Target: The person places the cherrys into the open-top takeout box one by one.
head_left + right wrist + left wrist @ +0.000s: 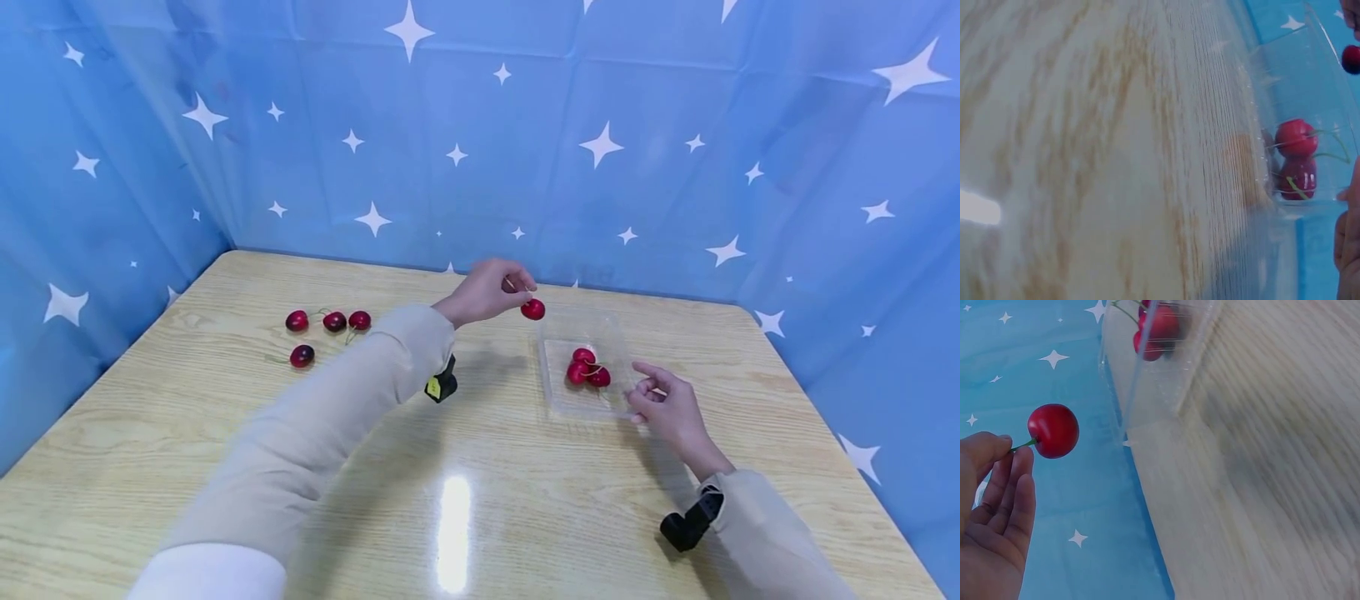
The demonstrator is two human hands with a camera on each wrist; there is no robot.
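Note:
My left hand (491,292) pinches a red cherry (1054,430) by its green stem, between thumb and forefinger. That cherry hangs above the far left edge of a clear plastic container (551,400). Inside the container lie three red cherries (577,372) with stems, close together. At the container's right side is my right hand (671,412), its fingers loosely bent and their tips at the wall. In the right wrist view the right fingers (1349,234) show only partly at the edge, so their contact with the wall is hard to make out.
On the left of the wooden table (525,500) lie several dark red cherries, among them a cherry (302,356) nearer than the others. A blue curtain (480,192) with white stars hangs behind the table. Each wrist carries a small black camera (686,527).

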